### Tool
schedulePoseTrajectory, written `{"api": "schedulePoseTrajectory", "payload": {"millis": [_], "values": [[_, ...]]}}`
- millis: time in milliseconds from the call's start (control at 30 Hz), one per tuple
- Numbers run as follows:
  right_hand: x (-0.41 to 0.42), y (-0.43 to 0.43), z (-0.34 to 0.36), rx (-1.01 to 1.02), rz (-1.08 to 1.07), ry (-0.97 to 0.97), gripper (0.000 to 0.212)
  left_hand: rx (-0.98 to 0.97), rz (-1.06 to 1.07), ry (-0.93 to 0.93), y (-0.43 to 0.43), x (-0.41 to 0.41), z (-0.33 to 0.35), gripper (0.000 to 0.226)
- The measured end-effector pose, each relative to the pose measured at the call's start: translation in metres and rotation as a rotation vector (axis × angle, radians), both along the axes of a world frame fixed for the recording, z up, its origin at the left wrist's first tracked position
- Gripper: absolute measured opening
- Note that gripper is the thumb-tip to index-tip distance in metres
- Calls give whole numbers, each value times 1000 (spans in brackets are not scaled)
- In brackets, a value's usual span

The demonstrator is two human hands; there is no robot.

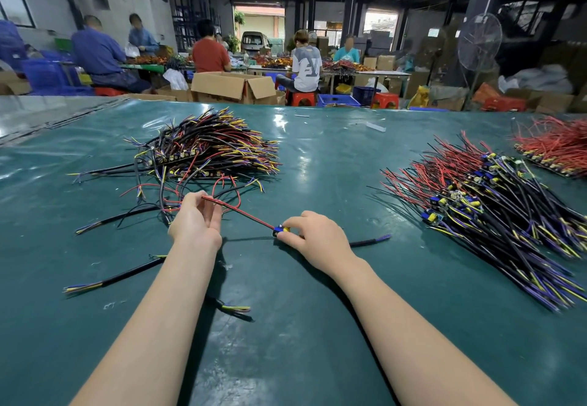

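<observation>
My right hand [317,235] pinches a small blue and yellow component [280,230] just above the green table mat [317,326]. Red and black wires [244,212] run from that component up and left to my left hand [197,218], which holds their far end between thumb and fingers. A black cable with purple ends [370,242] sticks out to the right from under my right hand.
A tangled pile of wired boards [206,151] lies behind my left hand. A large heap of finished wired components [495,212] lies to the right, and a red-wire pile [556,148] at the far right. Loose black cables [111,278] lie at the left. Seated people work in the background.
</observation>
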State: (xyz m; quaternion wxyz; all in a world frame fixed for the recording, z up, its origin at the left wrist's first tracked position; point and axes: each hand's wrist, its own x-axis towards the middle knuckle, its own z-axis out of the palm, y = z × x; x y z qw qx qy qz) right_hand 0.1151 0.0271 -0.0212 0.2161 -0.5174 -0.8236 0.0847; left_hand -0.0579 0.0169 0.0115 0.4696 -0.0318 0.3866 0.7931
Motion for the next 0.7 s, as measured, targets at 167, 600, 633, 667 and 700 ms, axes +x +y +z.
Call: {"api": "schedulePoseTrajectory", "payload": {"millis": [167, 600, 633, 667, 700], "values": [[12, 1, 7, -74, 116, 187, 21, 16, 33, -19, 1, -3, 1, 23], [25, 12, 5, -69, -109, 189, 13, 24, 216, -102, 0, -18, 3, 25], [25, 13, 5, -55, -149, 183, 15, 26, 214, -105, 0, -18, 3, 25], [26, 13, 4, -42, -179, 172, 18, 29, 208, -108, 0, -18, 2, 25], [26, 12, 4, -31, -192, 156, 20, 33, 199, -112, 0, -18, 2, 24]]}}
